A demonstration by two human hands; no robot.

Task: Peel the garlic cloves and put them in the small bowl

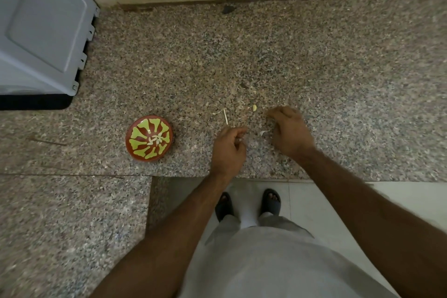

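Observation:
A small red bowl (149,138) with a yellow-green pattern stands on the speckled granite counter (242,60), with several peeled cloves (156,139) in its middle. A single garlic clove (254,107) lies on the counter beyond my hands. My left hand (228,149) sits right of the bowl with curled fingers; something small and pale shows at its fingertips, too blurred to name. My right hand (289,130) is arched palm-down over the counter, fingers bent, just right of the loose clove. Whether it holds anything is hidden.
A dry stalk and bits of papery skin (225,116) lie near my left hand, another scrap (263,132) between the hands. A grey appliance (41,29) fills the back left corner. The wall runs along the back; the counter's front edge is just below my wrists.

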